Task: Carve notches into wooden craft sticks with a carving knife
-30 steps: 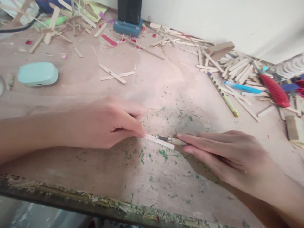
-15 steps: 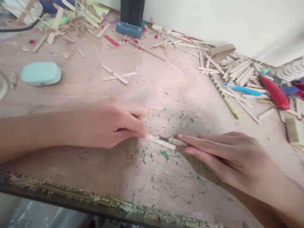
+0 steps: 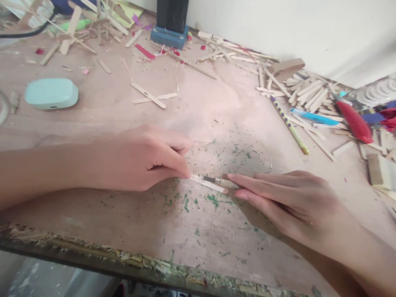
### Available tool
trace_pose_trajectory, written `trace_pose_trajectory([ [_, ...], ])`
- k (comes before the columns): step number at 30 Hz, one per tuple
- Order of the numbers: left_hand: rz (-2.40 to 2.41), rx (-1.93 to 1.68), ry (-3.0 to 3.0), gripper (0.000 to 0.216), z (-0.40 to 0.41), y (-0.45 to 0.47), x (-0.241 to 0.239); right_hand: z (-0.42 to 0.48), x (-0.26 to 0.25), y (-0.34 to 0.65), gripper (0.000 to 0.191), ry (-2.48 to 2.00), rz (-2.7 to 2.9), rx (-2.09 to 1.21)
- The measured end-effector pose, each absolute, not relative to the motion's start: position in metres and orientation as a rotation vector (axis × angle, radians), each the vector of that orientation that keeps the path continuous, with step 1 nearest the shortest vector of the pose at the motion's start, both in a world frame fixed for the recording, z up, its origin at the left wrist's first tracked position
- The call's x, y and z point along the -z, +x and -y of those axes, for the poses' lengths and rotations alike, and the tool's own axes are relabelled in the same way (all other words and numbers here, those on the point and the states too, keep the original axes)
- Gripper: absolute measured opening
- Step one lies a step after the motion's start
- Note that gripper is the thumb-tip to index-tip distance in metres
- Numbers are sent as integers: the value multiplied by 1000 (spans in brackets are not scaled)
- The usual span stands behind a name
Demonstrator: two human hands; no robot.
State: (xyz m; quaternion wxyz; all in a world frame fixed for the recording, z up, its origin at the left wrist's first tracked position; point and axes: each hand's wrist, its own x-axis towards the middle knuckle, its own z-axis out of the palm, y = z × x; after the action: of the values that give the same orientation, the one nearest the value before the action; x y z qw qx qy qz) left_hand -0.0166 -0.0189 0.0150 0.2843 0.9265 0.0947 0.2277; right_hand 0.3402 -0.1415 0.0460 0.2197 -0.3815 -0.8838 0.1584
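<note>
My left hand (image 3: 148, 159) pinches one end of a popsicle stick (image 3: 213, 187), pressing it against the wooden table (image 3: 123, 231). The stick's other end points right, toward my right hand (image 3: 297, 202). Between the fingers of that hand is a craft knife (image 3: 229, 183) with a pale handle and a metal collar. Its blade lies along the stick's upper edge, close to my left fingertips. Green shavings (image 3: 213, 201) are scattered around the stick. My fingers cover the left end of the stick and the rear of the knife handle.
Two crossed popsicle sticks (image 3: 151, 98) lie farther back, right of a mint-coloured case (image 3: 52, 93). At the right are a dotted pencil (image 3: 291, 126), a blue pen (image 3: 315, 116), a red-handled tool (image 3: 354, 121) and a wooden block (image 3: 382, 171). A black post in a blue base (image 3: 169, 37) stands behind.
The craft knife's blade has shifted slightly left along the stick, with my right hand. The whole view has also drifted a little; both grips are the same.
</note>
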Motion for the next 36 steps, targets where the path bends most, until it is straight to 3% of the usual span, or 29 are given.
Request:
trace_pose_trajectory([
  [36, -284, -628, 2460, 43, 19, -16, -15, 145, -41, 330, 21, -1016, 2509, -278],
])
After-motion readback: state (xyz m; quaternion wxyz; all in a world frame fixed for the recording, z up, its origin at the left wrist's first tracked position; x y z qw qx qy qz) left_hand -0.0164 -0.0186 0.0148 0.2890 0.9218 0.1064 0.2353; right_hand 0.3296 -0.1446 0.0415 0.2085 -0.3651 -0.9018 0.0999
